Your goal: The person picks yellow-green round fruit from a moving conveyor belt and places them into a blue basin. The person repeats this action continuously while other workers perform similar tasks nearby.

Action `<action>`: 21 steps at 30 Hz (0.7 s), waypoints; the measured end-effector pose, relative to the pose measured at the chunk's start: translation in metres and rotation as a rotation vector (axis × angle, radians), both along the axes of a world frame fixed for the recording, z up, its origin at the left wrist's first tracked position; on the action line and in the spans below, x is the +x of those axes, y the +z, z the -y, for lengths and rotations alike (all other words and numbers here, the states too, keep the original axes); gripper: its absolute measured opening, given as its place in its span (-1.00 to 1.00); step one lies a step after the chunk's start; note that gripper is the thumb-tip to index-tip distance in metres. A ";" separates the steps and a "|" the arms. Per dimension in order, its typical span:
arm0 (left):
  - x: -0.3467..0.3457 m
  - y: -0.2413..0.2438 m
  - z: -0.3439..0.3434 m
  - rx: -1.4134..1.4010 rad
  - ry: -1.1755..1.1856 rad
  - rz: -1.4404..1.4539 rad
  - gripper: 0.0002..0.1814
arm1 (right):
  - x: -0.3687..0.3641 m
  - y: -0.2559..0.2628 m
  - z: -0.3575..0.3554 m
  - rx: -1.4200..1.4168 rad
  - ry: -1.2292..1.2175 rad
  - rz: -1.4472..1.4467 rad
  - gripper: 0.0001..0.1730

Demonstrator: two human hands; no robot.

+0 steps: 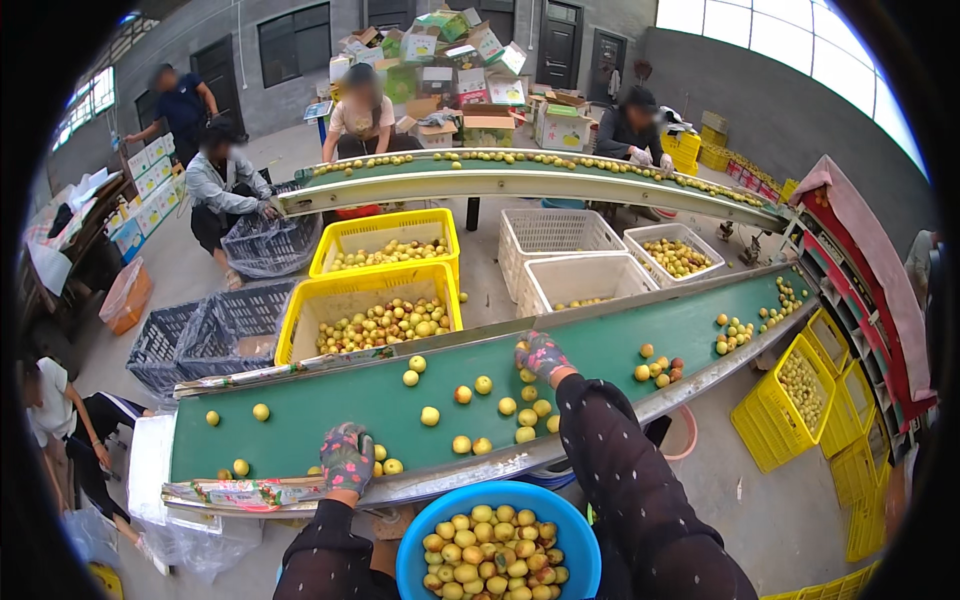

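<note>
A green conveyor belt (450,390) crosses before me, scattered with small yellow-green jujubes (430,416), some blushed reddish brown. My left hand (347,456), in a floral glove, rests palm down at the belt's near edge. Jujubes show on both sides of it; its palm is hidden. Farther over the belt, my right hand (543,355), gloved alike, has its fingers curled down over jujubes near the far rail. Whether it grips one is hidden. Below the near edge, between my arms, stands a blue plastic basin (409,540) heaped with jujubes.
Yellow crates (367,274) and white crates (574,274) stand beyond the belt. A second conveyor (525,185) runs behind them, with several people around it. A red sorting machine (847,247) borders the right. More yellow crates (784,405) sit below it. A white foam box (150,465) adjoins the belt's left end.
</note>
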State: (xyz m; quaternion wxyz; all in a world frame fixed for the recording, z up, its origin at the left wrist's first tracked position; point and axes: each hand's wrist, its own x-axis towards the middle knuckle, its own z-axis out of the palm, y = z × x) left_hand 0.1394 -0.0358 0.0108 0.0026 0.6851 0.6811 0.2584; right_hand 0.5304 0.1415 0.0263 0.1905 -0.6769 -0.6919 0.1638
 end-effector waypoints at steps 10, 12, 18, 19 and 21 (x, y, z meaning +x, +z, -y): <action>0.010 0.006 0.001 -0.033 -0.029 0.002 -0.75 | -0.021 -0.017 0.001 -0.016 0.051 0.288 -0.61; -0.003 0.004 0.008 -0.034 0.006 -0.037 -0.73 | -0.028 -0.001 0.009 -0.115 0.094 0.071 -0.63; 0.011 0.013 0.005 -0.102 0.020 -0.023 -0.70 | -0.012 0.063 0.088 -0.625 0.402 -1.016 -0.57; 0.003 0.013 0.008 -0.103 0.034 -0.032 -0.70 | -0.021 0.058 0.102 -0.900 0.495 -1.101 -0.52; 0.005 0.003 0.002 -0.089 -0.005 -0.023 -0.70 | -0.026 0.051 0.147 -0.925 0.762 -0.761 -0.49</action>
